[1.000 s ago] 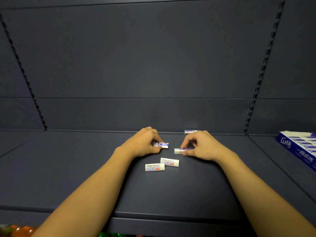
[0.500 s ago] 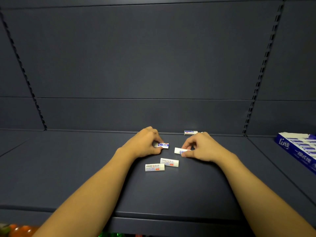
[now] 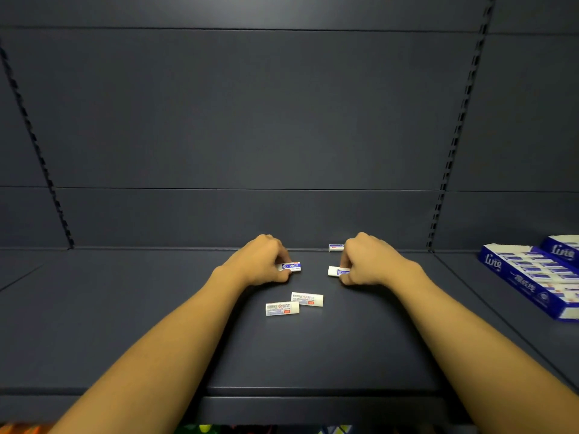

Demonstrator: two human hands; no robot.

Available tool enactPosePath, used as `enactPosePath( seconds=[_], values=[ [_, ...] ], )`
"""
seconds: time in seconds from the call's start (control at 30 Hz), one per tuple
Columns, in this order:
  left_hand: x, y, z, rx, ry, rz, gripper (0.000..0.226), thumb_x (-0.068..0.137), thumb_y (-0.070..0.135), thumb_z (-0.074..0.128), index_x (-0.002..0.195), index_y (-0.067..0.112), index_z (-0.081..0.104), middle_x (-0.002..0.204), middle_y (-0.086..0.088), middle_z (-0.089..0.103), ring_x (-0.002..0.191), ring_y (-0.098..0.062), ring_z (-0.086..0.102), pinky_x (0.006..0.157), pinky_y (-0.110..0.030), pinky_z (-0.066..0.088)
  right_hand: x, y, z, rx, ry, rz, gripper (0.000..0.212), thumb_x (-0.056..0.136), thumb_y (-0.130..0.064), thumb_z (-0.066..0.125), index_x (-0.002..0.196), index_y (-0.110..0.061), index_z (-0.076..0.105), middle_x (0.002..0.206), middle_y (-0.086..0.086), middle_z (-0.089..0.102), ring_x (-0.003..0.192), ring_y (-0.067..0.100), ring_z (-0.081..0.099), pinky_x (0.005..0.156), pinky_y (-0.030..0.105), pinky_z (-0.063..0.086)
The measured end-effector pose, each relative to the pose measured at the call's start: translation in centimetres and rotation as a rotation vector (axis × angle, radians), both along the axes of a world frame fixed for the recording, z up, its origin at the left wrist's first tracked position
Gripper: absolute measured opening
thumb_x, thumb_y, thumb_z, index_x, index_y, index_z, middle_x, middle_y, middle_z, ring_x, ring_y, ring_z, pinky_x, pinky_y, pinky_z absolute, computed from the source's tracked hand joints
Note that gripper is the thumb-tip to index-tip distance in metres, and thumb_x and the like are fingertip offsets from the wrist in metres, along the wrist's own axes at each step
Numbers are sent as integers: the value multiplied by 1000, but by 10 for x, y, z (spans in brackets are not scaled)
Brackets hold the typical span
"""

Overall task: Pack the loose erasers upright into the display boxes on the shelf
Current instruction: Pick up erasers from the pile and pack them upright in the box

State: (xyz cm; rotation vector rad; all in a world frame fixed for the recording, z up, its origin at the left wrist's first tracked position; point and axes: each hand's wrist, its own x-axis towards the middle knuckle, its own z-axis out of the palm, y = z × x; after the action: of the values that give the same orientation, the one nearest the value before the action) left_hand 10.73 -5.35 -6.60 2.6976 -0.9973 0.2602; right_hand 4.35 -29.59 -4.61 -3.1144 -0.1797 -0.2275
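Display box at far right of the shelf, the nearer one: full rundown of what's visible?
The display box is a long, shallow, open-topped tray that looks like printed card, blue with white edges and white "line" lettering on its end. It lies flat on the shelf, running diagonally toward the frame's right edge, which crops it. Rows of blue-and-white erasers already fill it. A second box sits right behind it; contact is unclear. Neither hand touches it.

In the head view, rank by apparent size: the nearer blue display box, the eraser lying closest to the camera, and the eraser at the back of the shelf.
1. Nearer blue display box, cropped at the frame edge.
2. Closest eraser.
3. Back eraser, though it is farther away and partly hidden by the right hand.
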Motion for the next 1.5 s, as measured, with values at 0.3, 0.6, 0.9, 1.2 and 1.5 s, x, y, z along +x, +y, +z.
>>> enactPosePath(
  seconds=[0.3, 0.6, 0.9, 1.2, 1.5],
  values=[
    [1, -21, 24, -26, -226, -117, 27, 78, 40, 62, 96, 25, 75, 93, 7, 66, 92, -14, 55, 88, -32, 46, -28, -18, -6, 224, -189, -82, 17, 76, -36, 66, 88, -28, 74, 85, -7, 70, 77, 17, 63, 71, 33, 55],
    [-23, -72, 14, -91, -298, -196, 24, 82, 37, 62, 98, 22, 73, 89, 6, 64, 89, -17, 51, 86, -32, 42, -81, -48, -7, 124, -263, -172, 19, 83, -38, 64, 96, -27, 71, 94, -10, 61, 90, 13, 55, 70, 31, 48],
    [-63, -139, 24, -61, -287, -201, 22, 86, 37, 60, 96, 23, 73, 90, 10, 59, 87, -10, 45, 81, -26, 32, -131, -109, -1, 36, -232, -241, 24, 87, -41, 57, 99, -25, 70, 102, -6, 62, 98, 18, 59, 73, 36, 52],
    [-129, -220, 32, -80, -300, -125, 24, 85, 36, 59, 98, 22, 73, 89, 8, 57, 90, -14, 46, 82, -27, 35, -171, -165, -2, -40, -345, -265, 30, 94, -41, 53, 104, -17, 68, 108, 2, 63, 107, 24, 56, 71, 34, 44],
    [-160, -282, 43, -103, -289, -94, 24, 85, 35, 60, 100, 21, 74, 93, 4, 62, 96, -17, 51, 78, -28, 39, -197, -233, 9, 22, -447, -214, 26, 95, -40, 56, 107, -22, 69, 109, -4, 63, 106, 19, 52, 65, 30, 38]
  ],
)
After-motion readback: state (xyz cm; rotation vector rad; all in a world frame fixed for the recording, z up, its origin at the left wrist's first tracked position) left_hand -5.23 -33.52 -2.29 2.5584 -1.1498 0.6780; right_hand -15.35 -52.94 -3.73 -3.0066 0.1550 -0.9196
